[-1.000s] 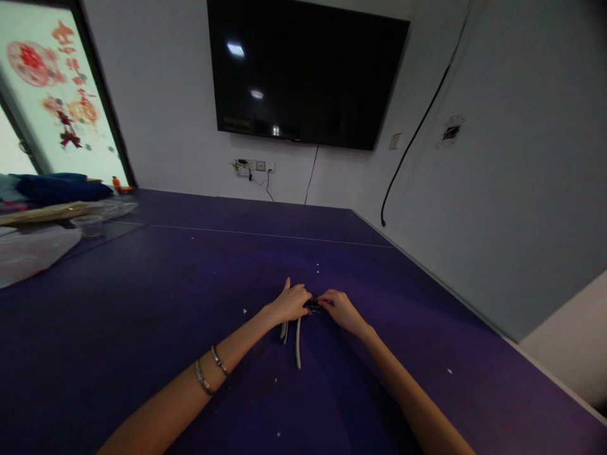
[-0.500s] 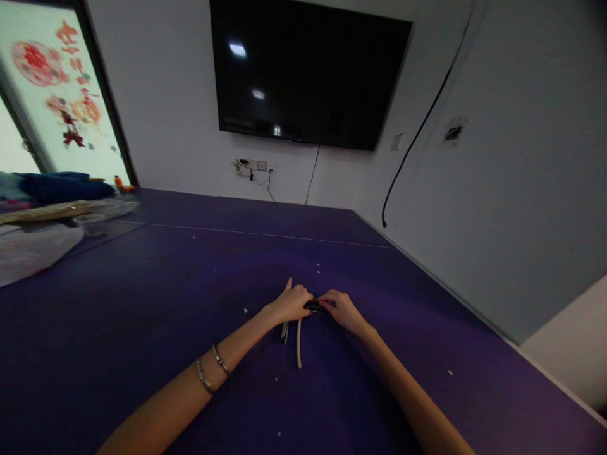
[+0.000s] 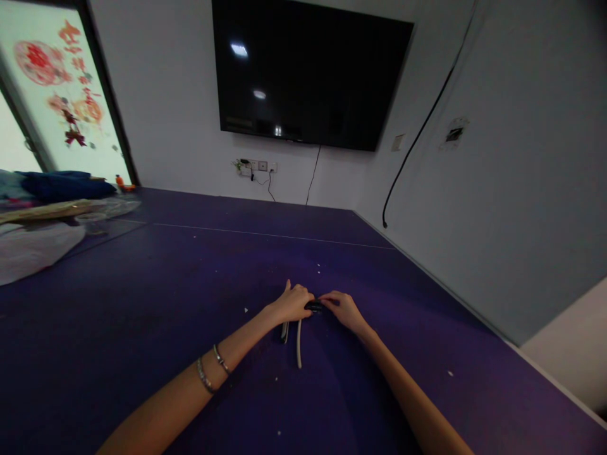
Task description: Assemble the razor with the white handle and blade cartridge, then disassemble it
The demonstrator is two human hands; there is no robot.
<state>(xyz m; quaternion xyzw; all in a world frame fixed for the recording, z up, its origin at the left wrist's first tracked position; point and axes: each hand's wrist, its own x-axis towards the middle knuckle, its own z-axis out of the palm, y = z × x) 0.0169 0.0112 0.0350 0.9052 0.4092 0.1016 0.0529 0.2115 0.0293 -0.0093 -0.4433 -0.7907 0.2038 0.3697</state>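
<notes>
Left forearm, lower left: slim silvery bangle with small raised piece, nearer wrist; wider, textured silvery band beside it, elbow side. Right forearm, lower right, bare. Left hand, right hand bare.

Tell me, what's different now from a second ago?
Hardly anything: the television sits slightly further right in the picture, so the camera probably turned a little left. Nothing was visibly taken up or let go. The left grip stays on the small dark object, the right grip at its right end, and the pale strip lies as before.
</notes>
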